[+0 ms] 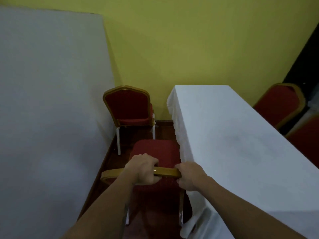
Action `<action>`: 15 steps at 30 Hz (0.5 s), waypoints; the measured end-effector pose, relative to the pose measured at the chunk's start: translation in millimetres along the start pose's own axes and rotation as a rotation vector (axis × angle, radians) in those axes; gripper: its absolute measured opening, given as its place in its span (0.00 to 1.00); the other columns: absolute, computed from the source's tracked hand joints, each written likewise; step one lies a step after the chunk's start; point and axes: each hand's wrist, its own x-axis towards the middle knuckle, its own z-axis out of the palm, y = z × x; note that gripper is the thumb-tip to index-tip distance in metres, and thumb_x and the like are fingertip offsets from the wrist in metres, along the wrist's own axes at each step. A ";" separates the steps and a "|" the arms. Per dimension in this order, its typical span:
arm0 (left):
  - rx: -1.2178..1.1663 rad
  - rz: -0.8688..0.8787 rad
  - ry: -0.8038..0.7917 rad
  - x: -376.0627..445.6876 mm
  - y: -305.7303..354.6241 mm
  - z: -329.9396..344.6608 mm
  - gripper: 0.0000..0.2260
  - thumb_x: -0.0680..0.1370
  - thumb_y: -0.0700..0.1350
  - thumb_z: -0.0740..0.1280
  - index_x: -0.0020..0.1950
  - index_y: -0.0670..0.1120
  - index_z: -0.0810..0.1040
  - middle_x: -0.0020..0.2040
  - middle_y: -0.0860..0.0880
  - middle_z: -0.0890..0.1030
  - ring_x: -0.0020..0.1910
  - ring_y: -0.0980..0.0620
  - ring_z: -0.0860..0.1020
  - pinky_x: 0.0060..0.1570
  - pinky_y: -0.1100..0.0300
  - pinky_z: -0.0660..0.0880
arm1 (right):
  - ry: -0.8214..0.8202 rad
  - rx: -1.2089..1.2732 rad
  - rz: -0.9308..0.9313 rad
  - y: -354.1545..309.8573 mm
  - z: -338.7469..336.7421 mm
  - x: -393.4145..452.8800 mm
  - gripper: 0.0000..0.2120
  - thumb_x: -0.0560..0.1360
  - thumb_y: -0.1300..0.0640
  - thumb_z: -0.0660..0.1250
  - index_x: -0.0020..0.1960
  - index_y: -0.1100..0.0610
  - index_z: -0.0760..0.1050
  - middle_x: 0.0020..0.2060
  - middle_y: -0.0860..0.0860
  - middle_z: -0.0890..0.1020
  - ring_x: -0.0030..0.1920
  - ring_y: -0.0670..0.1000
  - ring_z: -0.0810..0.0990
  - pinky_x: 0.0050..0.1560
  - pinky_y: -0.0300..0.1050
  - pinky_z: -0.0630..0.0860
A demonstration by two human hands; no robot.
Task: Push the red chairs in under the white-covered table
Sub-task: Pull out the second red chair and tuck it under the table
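Observation:
A red chair [155, 152] with a gold frame stands in the aisle right below me, its seat touching the hanging cloth of the white-covered table [233, 144] on the right. My left hand [143, 169] and my right hand [189, 175] both grip the gold top rail of its backrest. A second red chair [127, 107] stands farther ahead against the yellow wall, its back toward me. On the far side of the right table, two more red chairs [279, 104] show partly at the frame's right edge.
Another white-covered table [48, 100] fills the left side, leaving a narrow aisle of dark wood floor [162, 126]. The yellow wall [189, 40] closes the aisle ahead. A dark opening lies at the far right.

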 end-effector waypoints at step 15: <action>-0.041 0.261 -0.085 -4.3 -97.7 -20.6 0.14 0.66 0.63 0.66 0.43 0.55 0.78 0.39 0.57 0.80 0.37 0.56 0.78 0.39 0.55 0.77 | 0.012 0.001 0.320 -106.6 9.2 19.8 0.08 0.71 0.55 0.67 0.50 0.53 0.75 0.50 0.55 0.82 0.51 0.59 0.81 0.43 0.47 0.73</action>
